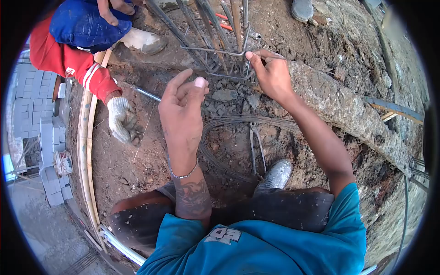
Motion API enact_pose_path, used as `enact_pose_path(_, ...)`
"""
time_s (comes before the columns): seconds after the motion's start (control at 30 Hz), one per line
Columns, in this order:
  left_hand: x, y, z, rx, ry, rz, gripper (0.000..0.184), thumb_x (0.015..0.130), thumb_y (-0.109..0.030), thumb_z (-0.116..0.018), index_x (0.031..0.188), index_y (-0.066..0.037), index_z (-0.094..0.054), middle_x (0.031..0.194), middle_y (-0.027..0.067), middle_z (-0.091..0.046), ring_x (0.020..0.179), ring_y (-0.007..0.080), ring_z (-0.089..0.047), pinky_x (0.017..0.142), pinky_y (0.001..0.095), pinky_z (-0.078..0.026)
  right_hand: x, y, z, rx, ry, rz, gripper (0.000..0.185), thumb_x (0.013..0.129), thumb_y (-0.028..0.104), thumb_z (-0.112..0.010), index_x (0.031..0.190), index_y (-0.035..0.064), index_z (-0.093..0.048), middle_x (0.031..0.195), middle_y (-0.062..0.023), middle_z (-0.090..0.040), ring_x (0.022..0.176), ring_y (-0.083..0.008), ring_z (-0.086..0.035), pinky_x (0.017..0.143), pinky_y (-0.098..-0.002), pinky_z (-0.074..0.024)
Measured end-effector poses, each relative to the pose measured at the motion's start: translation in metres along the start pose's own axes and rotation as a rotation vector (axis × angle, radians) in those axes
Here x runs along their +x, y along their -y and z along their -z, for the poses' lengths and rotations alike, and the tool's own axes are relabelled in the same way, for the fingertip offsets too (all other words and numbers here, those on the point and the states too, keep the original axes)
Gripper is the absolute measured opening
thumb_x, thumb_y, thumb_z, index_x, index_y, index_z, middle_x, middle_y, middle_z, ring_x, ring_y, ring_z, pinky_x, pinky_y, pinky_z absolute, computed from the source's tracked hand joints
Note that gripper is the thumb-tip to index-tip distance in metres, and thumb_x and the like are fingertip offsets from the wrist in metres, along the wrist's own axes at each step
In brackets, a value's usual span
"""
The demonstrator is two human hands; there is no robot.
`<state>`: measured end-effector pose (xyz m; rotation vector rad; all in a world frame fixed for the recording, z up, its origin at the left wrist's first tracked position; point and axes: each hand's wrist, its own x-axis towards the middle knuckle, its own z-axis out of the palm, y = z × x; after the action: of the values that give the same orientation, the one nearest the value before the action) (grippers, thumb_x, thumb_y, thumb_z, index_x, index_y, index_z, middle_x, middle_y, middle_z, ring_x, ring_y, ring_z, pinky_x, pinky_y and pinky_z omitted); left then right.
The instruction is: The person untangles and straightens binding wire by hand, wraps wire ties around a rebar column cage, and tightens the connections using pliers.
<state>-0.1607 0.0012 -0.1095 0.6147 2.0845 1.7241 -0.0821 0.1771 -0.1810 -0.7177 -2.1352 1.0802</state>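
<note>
My left hand is raised over the soil left of the rebar column, its fingers apart and partly curled, with nothing visible in them. My right hand is at the column's right side, thumb and forefinger pinched close to the corner of a square stirrup; what lies between them is too small to make out. Below both hands a coil of thin wire lies on the ground. Pliers or nippers with long handles rest across the coil, near my boot.
A co-worker's gloved hand in a red sleeve reaches in at the left, beside a metal rod. Long poles and stacked grey blocks stand farther left. A concrete ledge runs diagonally at the right.
</note>
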Motion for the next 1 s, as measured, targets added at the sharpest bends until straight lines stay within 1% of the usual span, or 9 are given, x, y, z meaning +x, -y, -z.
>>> enact_pose_path(0.1, -0.009, 0.018, -0.009, -0.079, -0.057, 0.015, 0.031, 0.091, -0.015, -0.057, 0.116, 0.003, -0.053, 0.087, 0.0098, -0.065, 0.077, 0.0126, -0.060, 0.071, 0.0247, -0.047, 0.004, -0.013, -0.007, 0.296, 0.146, -0.264, 0.027, 0.091, 0.022, -0.057, 0.082, -0.0028, -0.063, 0.070, -0.0058, -0.061, 0.057, -0.0109, -0.052, 0.051, -0.0273, -0.0416)
enact_pose_path(0.23, -0.033, 0.090, -0.067, -0.337, -0.447, -0.148, 0.014, 0.093, -0.012, -0.052, 0.100, 0.000, -0.055, 0.080, 0.0039, -0.056, 0.070, 0.0097, -0.051, 0.066, 0.0242, -0.045, 0.006, -0.016, -0.006, 1.290, 0.338, -0.667, 0.019, 0.093, 0.018, -0.055, 0.090, -0.0013, -0.056, 0.067, 0.0024, -0.048, 0.052, -0.0041, -0.040, 0.044, -0.0168, -0.0338)
enact_pose_path(0.27, -0.048, 0.134, -0.084, -0.099, -0.411, -0.224, 0.013, 0.093, -0.011, -0.051, 0.100, 0.000, -0.052, 0.084, 0.0036, -0.054, 0.073, 0.0095, -0.051, 0.066, 0.0244, -0.044, 0.007, -0.018, -0.008, 1.354, 0.338, -0.703, 0.020, 0.093, 0.018, -0.055, 0.092, -0.0019, -0.055, 0.068, 0.0025, -0.048, 0.052, -0.0041, -0.040, 0.044, -0.0166, -0.0341)
enact_pose_path(0.3, -0.075, 0.157, -0.089, 0.069, -0.166, 0.024, 0.020, 0.088, -0.011, -0.057, 0.103, 0.000, -0.050, 0.088, 0.0081, -0.053, 0.078, 0.0154, -0.052, 0.072, 0.0282, -0.044, 0.004, -0.020, -0.009, 1.416, 0.337, -0.749, 0.020, 0.093, 0.017, -0.055, 0.093, -0.0024, -0.054, 0.068, 0.0025, -0.047, 0.053, -0.0040, -0.040, 0.044, -0.0163, -0.0344)
enact_pose_path(0.37, -0.128, 0.236, -0.103, 0.752, -0.114, 0.043, 0.040, 0.078, -0.029, -0.068, 0.100, 0.000, -0.052, 0.096, 0.0163, -0.049, 0.094, 0.0353, -0.046, 0.084, 0.0465, -0.037, 0.005, -0.026, -0.011, 1.476, 0.362, -0.752, 0.020, 0.093, 0.018, -0.055, 0.095, -0.0026, -0.053, 0.068, 0.0023, -0.047, 0.053, -0.0043, -0.041, 0.043, -0.0163, -0.0346)
enact_pose_path(0.4, -0.147, 0.256, -0.104, 0.860, -0.088, 0.227, 0.048, 0.075, -0.041, -0.067, 0.096, -0.001, -0.054, 0.098, 0.0166, -0.049, 0.098, 0.0364, -0.045, 0.083, 0.0495, -0.035, 0.004, -0.020, -0.008, 1.462, 0.370, -0.734, 0.020, 0.093, 0.018, -0.055, 0.095, -0.0023, -0.053, 0.068, 0.0021, -0.047, 0.054, -0.0048, -0.042, 0.044, -0.0164, -0.0351)
enact_pose_path(0.67, -0.139, 0.266, -0.119, 1.129, 0.134, 0.185, 0.052, 0.068, -0.041, -0.068, 0.095, 0.001, -0.055, 0.096, 0.0170, -0.058, 0.095, 0.0336, -0.054, 0.084, 0.0473, -0.038, 0.001, -0.011, 0.000, 1.263, 0.405, -0.738, 0.030, 0.094, 0.031, -0.053, 0.097, 0.0009, -0.058, 0.074, -0.0020, -0.059, 0.059, -0.0086, -0.052, 0.052, -0.0228, -0.0432)
enact_pose_path(0.87, -0.137, 0.274, -0.115, 0.961, 0.203, 0.327, 0.049, 0.071, -0.030, -0.069, 0.101, 0.000, -0.045, 0.091, 0.0203, -0.061, 0.088, 0.0364, -0.061, 0.077, 0.0484, -0.046, -0.078, -0.038, 0.035, 0.326, 0.368, -0.313, 0.040, 0.087, 0.034, -0.062, 0.105, -0.0024, -0.059, 0.081, -0.0091, -0.066, 0.077, -0.0147, -0.062, 0.068, -0.0289, -0.0503)
enact_pose_path(1.0, -0.134, 0.243, -0.112, 0.772, 0.131, 0.226, 0.029, 0.079, -0.017, -0.059, 0.099, -0.002, -0.044, 0.073, 0.0221, -0.061, 0.071, 0.0423, -0.062, 0.063, 0.0501, -0.048, -0.188, -0.122, 0.024, -0.099, 0.383, -0.429, 0.062, 0.078, 0.043, -0.068, 0.119, -0.0010, -0.051, 0.108, -0.0224, -0.060, 0.098, -0.0346, -0.060, 0.084, -0.0428, -0.0477)
